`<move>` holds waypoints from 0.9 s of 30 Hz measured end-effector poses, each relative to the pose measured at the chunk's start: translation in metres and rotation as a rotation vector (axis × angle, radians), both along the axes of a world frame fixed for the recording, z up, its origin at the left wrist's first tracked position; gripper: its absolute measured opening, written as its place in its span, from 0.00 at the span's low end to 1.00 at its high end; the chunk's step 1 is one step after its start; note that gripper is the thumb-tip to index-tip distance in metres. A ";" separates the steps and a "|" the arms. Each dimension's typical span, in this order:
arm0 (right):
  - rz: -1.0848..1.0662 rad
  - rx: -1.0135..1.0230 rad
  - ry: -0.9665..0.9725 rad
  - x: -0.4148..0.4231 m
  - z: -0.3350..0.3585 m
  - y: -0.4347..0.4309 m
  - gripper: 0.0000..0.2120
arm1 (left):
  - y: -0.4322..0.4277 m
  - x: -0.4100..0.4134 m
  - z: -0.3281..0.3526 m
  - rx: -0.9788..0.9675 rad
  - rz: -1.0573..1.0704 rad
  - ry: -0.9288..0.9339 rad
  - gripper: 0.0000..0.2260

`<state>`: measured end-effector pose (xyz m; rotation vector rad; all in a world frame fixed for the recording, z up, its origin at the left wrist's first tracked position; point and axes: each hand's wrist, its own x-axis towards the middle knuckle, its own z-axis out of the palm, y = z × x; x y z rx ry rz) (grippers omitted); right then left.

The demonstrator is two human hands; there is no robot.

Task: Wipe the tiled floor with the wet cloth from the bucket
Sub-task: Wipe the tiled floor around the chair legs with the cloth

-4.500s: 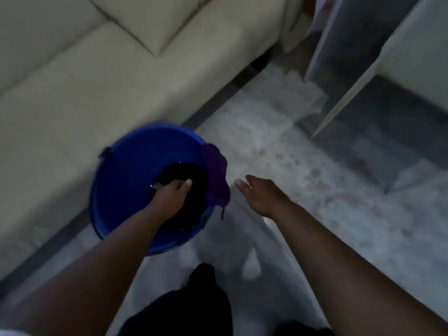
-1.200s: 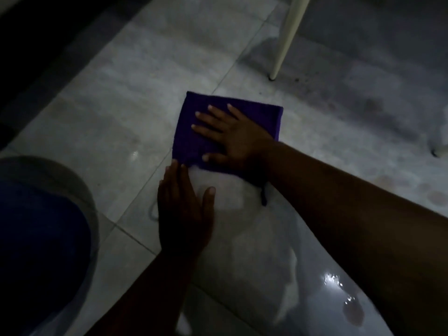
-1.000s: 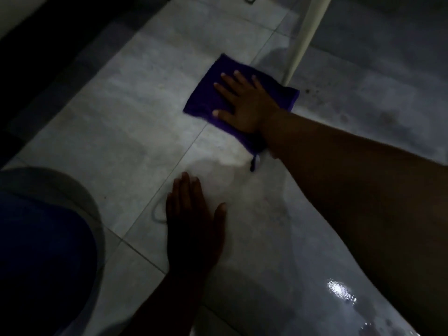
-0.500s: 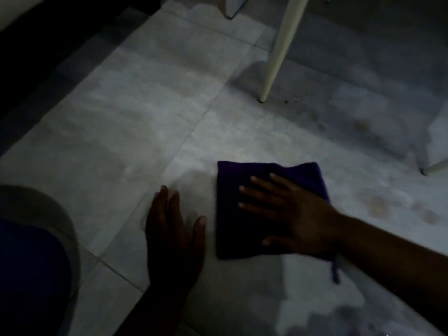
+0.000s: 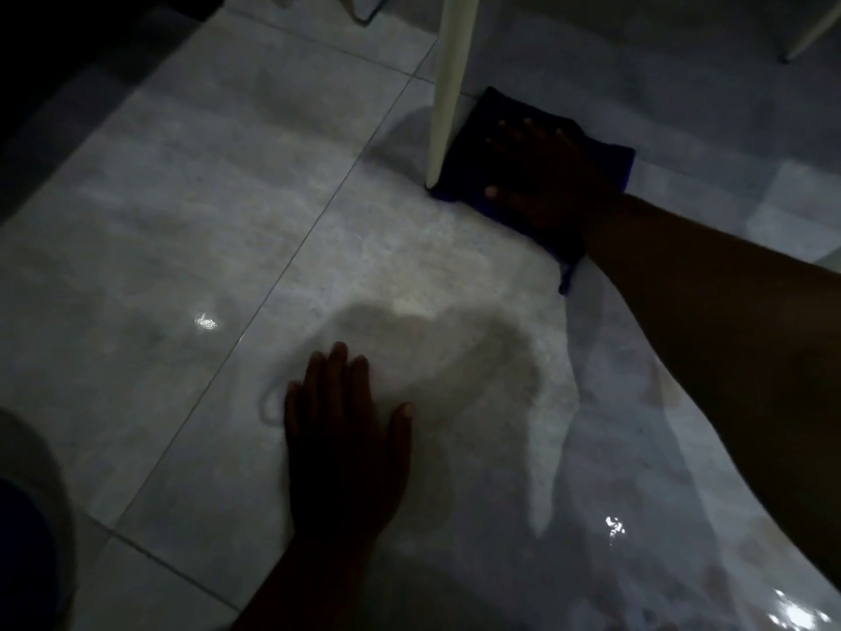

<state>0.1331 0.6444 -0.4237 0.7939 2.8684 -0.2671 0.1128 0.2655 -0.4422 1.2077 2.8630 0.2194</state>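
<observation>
The purple wet cloth (image 5: 483, 115) lies flat on the tiled floor (image 5: 218, 198) at the upper right, its left edge against a white furniture leg (image 5: 448, 84). My right hand (image 5: 544, 175) presses down on the cloth with its fingers spread, arm stretched forward. My left hand (image 5: 346, 430) rests palm-down on the bare tile lower in the middle, holding nothing. A wet sheen with bright glints covers the tile between and below the hands. The blue bucket (image 5: 20, 553) shows only as an edge at the bottom left.
A second pale furniture leg (image 5: 814, 27) slants in at the top right corner. A dark strip runs along the upper left edge of the floor. Grout lines cross the tiles diagonally. The scene is dim.
My right hand has pushed the cloth away from me and up to the white leg, after pulling it back near my left hand. The left hand has stayed planted on the tile.
</observation>
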 end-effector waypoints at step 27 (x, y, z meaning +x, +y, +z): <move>-0.477 0.032 -0.030 0.220 0.000 -0.157 0.38 | 0.000 -0.006 0.006 0.077 -0.059 -0.102 0.28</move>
